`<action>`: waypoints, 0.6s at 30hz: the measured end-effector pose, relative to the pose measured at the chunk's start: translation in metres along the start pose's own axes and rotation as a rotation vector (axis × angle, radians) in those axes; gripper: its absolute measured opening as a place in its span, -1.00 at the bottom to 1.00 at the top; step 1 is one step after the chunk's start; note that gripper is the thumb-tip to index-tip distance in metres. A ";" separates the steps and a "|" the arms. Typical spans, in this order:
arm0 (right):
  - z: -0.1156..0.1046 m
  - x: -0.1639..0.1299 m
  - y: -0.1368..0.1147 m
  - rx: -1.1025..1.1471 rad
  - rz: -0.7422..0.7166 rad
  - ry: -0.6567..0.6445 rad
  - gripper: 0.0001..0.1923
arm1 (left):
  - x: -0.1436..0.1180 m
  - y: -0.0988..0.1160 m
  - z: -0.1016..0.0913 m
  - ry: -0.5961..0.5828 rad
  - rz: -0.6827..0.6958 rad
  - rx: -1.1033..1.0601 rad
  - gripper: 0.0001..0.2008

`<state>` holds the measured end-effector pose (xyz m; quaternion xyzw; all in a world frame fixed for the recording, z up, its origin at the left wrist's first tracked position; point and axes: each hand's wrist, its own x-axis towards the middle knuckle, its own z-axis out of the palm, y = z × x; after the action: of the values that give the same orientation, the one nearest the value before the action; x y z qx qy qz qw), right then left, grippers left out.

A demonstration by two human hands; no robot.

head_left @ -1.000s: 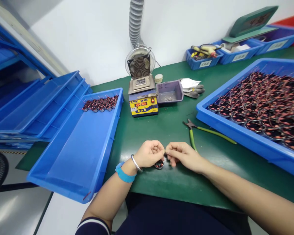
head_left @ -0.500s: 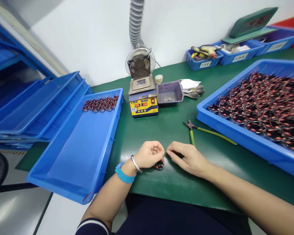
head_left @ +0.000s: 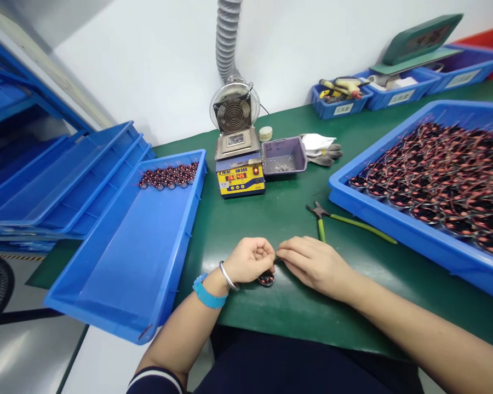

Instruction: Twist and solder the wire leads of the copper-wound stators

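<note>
A small round coil part (head_left: 265,278) with black and copper-red windings rests on the green bench, partly covered by my left hand (head_left: 254,261). My left hand is closed, its thumb and forefinger pinching the part's thin wire leads just above it. Close against those fingertips, my right hand (head_left: 312,265) is closed too, thumb and fingers pinched at the lead ends. The leads are mostly hidden between the fingers. Green-handled cutting pliers (head_left: 319,210) lie with their handles spread, just beyond my right hand.
On the right, a blue tray (head_left: 398,219) holds many coil parts; another blue tray (head_left: 123,262) on the left has rows at its far end. A yellow-and-blue solder pot (head_left: 241,183) stands behind, beside a purple bin (head_left: 285,156), gloves (head_left: 326,153) and a tool box (head_left: 340,106).
My right hand has turned slightly, its fingers lying closer together at the leads. My left hand and the coil part stay almost where they were.
</note>
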<state>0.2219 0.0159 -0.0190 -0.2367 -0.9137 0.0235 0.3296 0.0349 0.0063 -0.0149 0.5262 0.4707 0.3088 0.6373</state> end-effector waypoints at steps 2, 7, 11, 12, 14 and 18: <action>-0.001 0.001 0.000 -0.044 -0.027 -0.006 -0.71 | 0.000 0.000 0.000 0.002 0.000 0.000 -0.90; 0.000 0.000 0.000 0.003 -0.013 0.029 -0.75 | 0.000 -0.001 0.000 0.011 0.005 0.004 -0.89; 0.006 0.001 -0.004 0.400 0.322 -0.069 -0.76 | -0.001 0.000 0.000 0.003 0.014 0.023 -0.88; 0.008 0.002 -0.006 0.572 0.481 -0.132 -0.74 | -0.001 0.000 0.001 -0.003 0.016 0.028 -0.88; 0.011 0.005 -0.008 0.927 0.817 -0.265 -0.68 | -0.002 0.000 0.001 -0.014 0.021 0.039 -0.88; 0.009 0.006 -0.007 1.197 1.031 -0.393 -0.63 | -0.002 -0.001 0.001 -0.034 0.016 0.052 -0.88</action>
<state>0.2091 0.0140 -0.0213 -0.4029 -0.5638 0.6978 0.1815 0.0349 0.0036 -0.0147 0.5514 0.4636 0.2927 0.6288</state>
